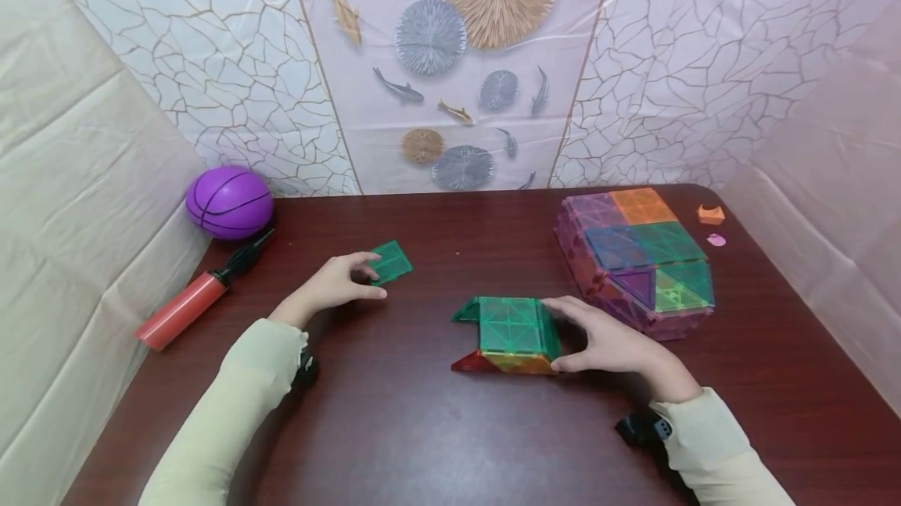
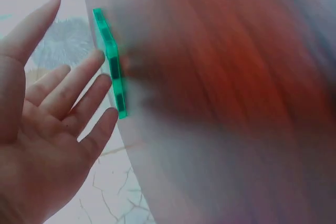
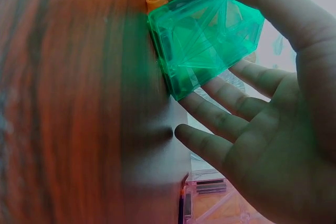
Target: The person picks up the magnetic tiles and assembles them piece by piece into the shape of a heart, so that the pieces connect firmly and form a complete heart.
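Note:
A single green magnetic tile (image 1: pixel 391 262) lies flat on the table. My left hand (image 1: pixel 342 283) is beside it, fingertips at its left edge and thumb held apart. In the left wrist view the tile (image 2: pixel 114 64) shows edge-on by the loosely extended fingers. Right of it stands a small structure of magnetic tiles (image 1: pixel 510 326), green on top with orange and red along the near side and two pointed pieces sticking out left. My right hand (image 1: pixel 607 338) holds its right end, thumb on the near side and fingers at the far side, around the green end tile (image 3: pixel 205 40).
A larger multicoloured magnetic-tile block (image 1: pixel 633 256) stands behind the right hand. Small orange (image 1: pixel 711 214) and pink pieces (image 1: pixel 716 240) lie at the far right corner. On the left are a purple ball (image 1: pixel 229 202) and a red hand pump (image 1: pixel 184 309). Cloth-covered walls border the table.

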Action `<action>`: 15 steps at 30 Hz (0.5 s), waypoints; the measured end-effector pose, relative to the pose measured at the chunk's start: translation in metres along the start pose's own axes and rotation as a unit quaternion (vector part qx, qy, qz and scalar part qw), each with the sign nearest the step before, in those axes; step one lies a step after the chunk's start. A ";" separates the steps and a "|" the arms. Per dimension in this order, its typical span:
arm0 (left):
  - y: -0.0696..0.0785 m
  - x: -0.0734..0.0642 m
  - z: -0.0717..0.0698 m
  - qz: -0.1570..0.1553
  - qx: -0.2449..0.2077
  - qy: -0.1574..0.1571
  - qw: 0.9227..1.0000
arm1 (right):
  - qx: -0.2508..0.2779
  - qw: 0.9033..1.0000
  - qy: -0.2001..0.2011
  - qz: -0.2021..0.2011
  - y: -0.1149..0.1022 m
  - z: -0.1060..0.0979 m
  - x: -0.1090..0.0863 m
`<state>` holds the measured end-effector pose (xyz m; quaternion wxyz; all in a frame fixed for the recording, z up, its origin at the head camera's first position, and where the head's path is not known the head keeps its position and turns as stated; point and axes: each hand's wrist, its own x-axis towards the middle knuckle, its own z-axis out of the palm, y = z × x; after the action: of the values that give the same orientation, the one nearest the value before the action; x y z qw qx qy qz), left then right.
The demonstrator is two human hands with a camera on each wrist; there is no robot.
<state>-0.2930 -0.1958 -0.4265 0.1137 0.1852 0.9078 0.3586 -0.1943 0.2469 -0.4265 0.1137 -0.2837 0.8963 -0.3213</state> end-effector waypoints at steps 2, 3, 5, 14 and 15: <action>0.004 0.006 0.002 0.004 0.001 0.012 1.000 | 0.000 1.000 0.001 0.000 0.000 -0.001 0.000; 0.005 0.010 0.003 0.006 0.003 0.018 1.000 | 0.001 1.000 0.001 0.000 -0.001 -0.001 0.000; 0.005 0.018 0.006 0.006 0.010 0.029 1.000 | 0.001 1.000 0.001 0.000 -0.001 -0.001 0.000; 0.004 0.043 0.012 -0.007 0.047 0.013 0.999 | 0.007 1.000 -0.004 0.003 -0.001 0.000 0.001; 0.005 0.044 0.013 -0.010 0.049 0.010 0.999 | 0.006 1.000 -0.003 0.004 -0.001 0.000 0.000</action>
<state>-0.3273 -0.1665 -0.4354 0.0988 0.1784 0.9273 0.3139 -0.1942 0.2465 -0.4257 0.1192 -0.2808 0.8950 -0.3254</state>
